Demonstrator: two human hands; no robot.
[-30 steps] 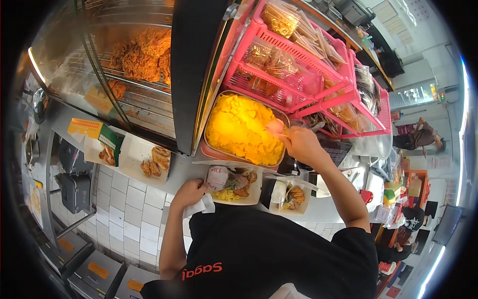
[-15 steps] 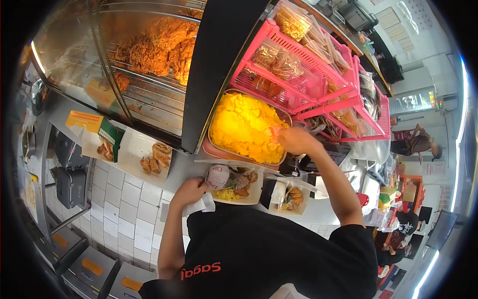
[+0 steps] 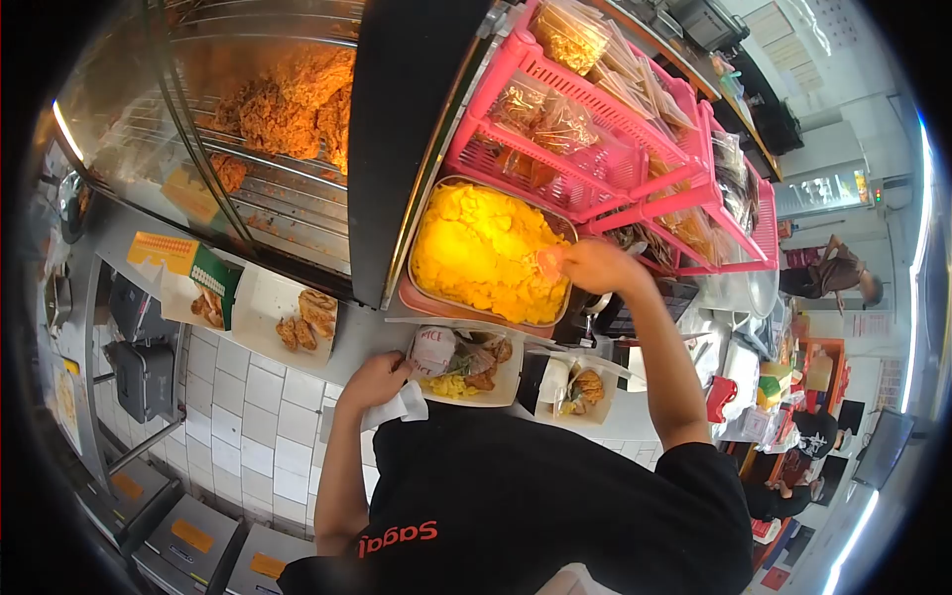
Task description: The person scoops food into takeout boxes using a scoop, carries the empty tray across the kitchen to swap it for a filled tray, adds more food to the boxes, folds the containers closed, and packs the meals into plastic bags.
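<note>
My right hand (image 3: pixel 600 266) is closed on a pink scoop (image 3: pixel 549 262), whose end is in the yellow food at the right side of a metal tray (image 3: pixel 414 260). The yellow food (image 3: pixel 481 248) is piled high. My left hand (image 3: pixel 377 380), fingers curled, holds a white cloth or paper (image 3: pixel 400 407) beside an open box (image 3: pixel 504 389). Inside that box are a wrapped rice packet (image 3: pixel 433 350), yellow food, greens and chicken pieces. To its right stands a smaller box (image 3: pixel 605 397) with chicken.
A glass cabinet with fried chicken (image 3: pixel 297 104) stands at the upper left. Pink baskets (image 3: pixel 595 169) of bagged items are behind the tray. Two more boxes, one of them white (image 3: pixel 258 327), lie at left. A person (image 3: pixel 833 273) and others are far right.
My right hand with the scoop has shifted slightly within the right part of the yellow food. The left hand stays by the box. The camera view swung and came back.
</note>
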